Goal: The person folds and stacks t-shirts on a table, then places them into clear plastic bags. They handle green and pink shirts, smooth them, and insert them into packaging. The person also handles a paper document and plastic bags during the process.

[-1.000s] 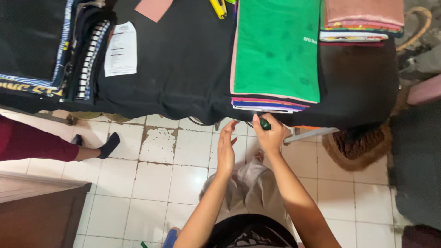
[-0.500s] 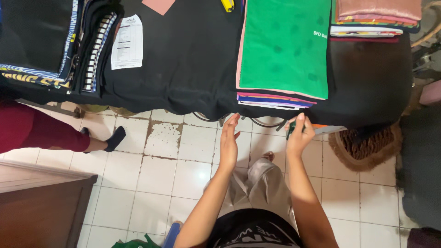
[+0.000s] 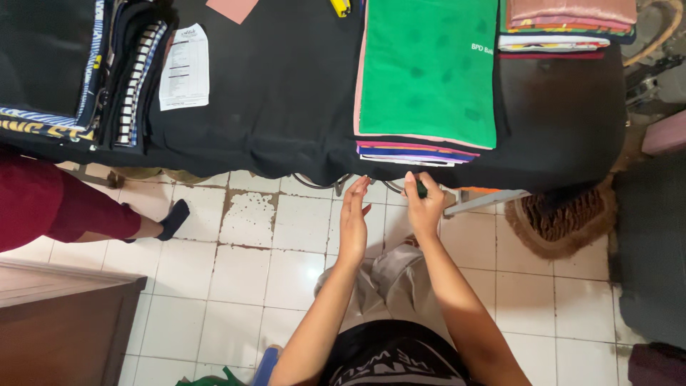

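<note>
Below the green cloth stack point(image 3: 427, 71), right hand point(image 3: 423, 207) is clenched around a dark marker point(image 3: 421, 189); left hand point(image 3: 354, 221) flat, fingers straight, holding nothing, just beside it.

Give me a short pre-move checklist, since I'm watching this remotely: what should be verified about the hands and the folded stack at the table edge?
1. Right hand has a firm hold on the small dark object: ok, fist closed round it.
2. Left hand free: ok, open, fingers straight.
3. What the dark object is: cannot tell, mostly hidden.
4. Green-topped folded stack squared on the black-covered table: ok, edges aligned.
5. Standing room: not ok, another person's leg is near the table.
</note>
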